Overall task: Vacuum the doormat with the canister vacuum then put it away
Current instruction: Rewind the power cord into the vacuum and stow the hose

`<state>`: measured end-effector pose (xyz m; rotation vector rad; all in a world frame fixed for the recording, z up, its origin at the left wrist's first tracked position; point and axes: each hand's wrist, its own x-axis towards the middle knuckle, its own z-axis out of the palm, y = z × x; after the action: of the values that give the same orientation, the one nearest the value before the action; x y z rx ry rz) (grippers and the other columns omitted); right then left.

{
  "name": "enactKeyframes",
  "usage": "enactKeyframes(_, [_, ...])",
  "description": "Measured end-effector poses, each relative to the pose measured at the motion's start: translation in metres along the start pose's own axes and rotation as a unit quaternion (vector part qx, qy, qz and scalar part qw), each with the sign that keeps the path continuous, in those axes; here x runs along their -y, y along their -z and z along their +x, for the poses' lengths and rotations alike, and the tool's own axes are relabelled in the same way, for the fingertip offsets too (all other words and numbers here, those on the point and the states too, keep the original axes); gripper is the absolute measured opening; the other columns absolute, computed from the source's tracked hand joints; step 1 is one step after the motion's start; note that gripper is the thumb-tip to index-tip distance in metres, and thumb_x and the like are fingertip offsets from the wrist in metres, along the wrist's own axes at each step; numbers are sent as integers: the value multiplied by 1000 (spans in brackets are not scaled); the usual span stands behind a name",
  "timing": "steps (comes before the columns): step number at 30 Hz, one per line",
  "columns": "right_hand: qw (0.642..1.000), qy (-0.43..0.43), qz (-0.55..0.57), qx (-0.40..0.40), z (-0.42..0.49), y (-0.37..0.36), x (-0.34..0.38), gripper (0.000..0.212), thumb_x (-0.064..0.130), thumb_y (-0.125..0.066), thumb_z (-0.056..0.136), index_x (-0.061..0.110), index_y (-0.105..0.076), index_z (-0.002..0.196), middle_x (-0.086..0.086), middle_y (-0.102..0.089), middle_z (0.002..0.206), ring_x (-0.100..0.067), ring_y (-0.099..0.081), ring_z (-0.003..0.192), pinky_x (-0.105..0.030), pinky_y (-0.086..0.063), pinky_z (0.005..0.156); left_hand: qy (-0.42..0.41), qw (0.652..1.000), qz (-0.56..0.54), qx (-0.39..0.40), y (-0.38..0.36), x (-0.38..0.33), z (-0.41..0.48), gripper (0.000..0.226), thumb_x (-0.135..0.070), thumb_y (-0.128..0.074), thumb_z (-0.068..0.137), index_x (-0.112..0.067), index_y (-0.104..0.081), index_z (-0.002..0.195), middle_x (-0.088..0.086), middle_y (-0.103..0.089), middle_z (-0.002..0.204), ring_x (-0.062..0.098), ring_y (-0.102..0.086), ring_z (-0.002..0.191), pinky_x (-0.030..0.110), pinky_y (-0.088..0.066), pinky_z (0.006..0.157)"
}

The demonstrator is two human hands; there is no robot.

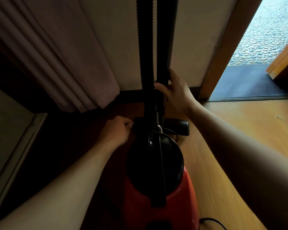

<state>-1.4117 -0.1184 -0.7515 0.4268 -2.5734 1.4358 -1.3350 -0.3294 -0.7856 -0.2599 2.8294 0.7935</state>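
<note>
Red canister (160,205) stands nearest; right hand (175,93) fingers grip the upright wand (163,47), left hand (118,131) curls at the floor head (138,125). Stowing looks underway; next, steady and release.

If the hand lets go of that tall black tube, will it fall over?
Probably. The black tube stands upright by the wall, steadied by the right hand, so it looks apt to tip. The ribbed hose beside it is likely floppy and would give little support.
</note>
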Motion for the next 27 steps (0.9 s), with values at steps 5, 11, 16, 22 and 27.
enactKeyframes(5, [1000, -12, 6, -1, -8, 3, -5, 47, 34, -67, 95, 7, -52, 131, -4, -69, 114, -21, -68, 103, -47, -54, 93, 65, 993, 3, -95, 35, 27, -12, 23, -16, -45, 100, -16, -67, 109, 11, -66, 116, 30, -60, 108, 30, -41, 85])
enactKeyframes(11, [999, -28, 7, 14, -11, 1, -2, 41, 35, -66, 96, 8, -52, 124, -6, -69, 111, -22, -67, 102, -50, -54, 91, 81, 996, 9, -22, 44, 43, -31, 18, -12, -38, 99, -22, -52, 95, 1, -57, 101, 18, -54, 94, 27, -36, 73])
enactKeyframes(16, [999, -33, 6, 12, -11, 0, -1, 41, 37, -66, 94, 8, -52, 120, -8, -70, 110, -24, -68, 103, -53, -53, 91, 47, 998, -10, -40, 66, 58, -59, 14, -31, -55, 97, -31, -62, 86, -8, -65, 93, 13, -60, 88, 27, -39, 70])
enactKeyframes(22, [999, -40, 20, 12, -14, -6, 7, 41, 36, -67, 94, 9, -53, 123, -7, -70, 113, -24, -68, 105, -52, -54, 93, 38, 985, -8, -170, 108, 84, -79, 13, -24, -61, 95, -23, -74, 94, -1, -69, 94, 19, -61, 87, 28, -39, 73])
enactKeyframes(27, [998, -51, 25, 14, -13, -14, 13, 43, 40, -66, 91, 12, -54, 122, -3, -70, 107, -21, -68, 101, -52, -54, 92, 94, 978, -6, -185, 134, 107, -95, 20, -20, -50, 100, -19, -55, 81, 8, -63, 85, 25, -56, 74, 33, -38, 65])
